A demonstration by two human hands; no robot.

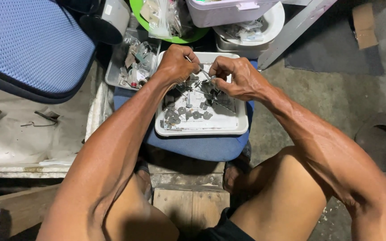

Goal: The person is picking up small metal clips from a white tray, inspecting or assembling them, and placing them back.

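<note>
A small metal part is being pinched between both hands above the far edge of a white tray. The left hand and right hand are curling tight; a slip could drop it among loose pieces.

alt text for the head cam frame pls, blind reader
Seen from above, a seated person's left hand and right hand pinch a small metal part together over a white tray of small grey metal pieces, resting on a blue cushion. More cluttered containers sit behind.
</note>
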